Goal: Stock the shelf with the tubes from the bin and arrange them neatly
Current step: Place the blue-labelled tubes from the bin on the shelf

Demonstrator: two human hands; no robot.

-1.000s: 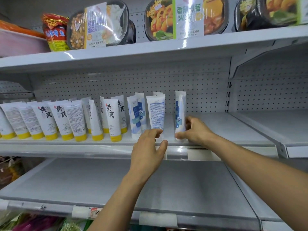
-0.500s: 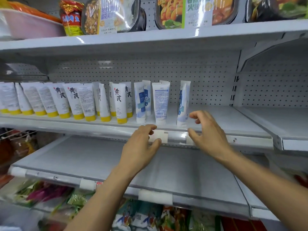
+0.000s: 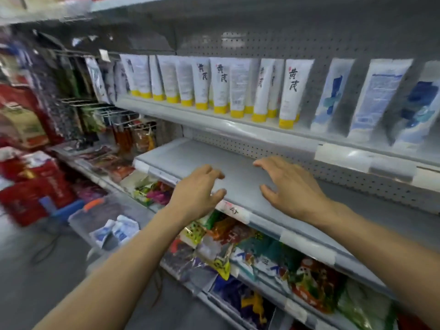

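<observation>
Plastic tubes (image 3: 119, 231) lie in bin (image 3: 83, 225) down-left of left hand (image 3: 197, 191), others stand on shelf (image 3: 238, 129) above right hand (image 3: 290, 189); both hands empty, fingers loosely spread; likely light, squashy, slick, so grip mid-body.

The left hand (image 3: 197, 191) and right hand (image 3: 292, 186) hover, holding nothing, over a bare grey shelf (image 3: 181, 153) whose surface lies open from nine to three o'clock around them. At twelve o'clock the tube shelf (image 3: 190, 117) is packed side by side with yellow-capped tubes (image 3: 221, 86). Toward two o'clock the blue-printed tubes (image 3: 378, 98) stand apart, pegboard showing between them. Wire hooks (image 3: 114, 113) jut out at ten o'clock. The clear bin (image 3: 102, 210) sits at eight o'clock, open floor beside it. Snack packets (image 3: 214, 248) crowd six o'clock.
</observation>
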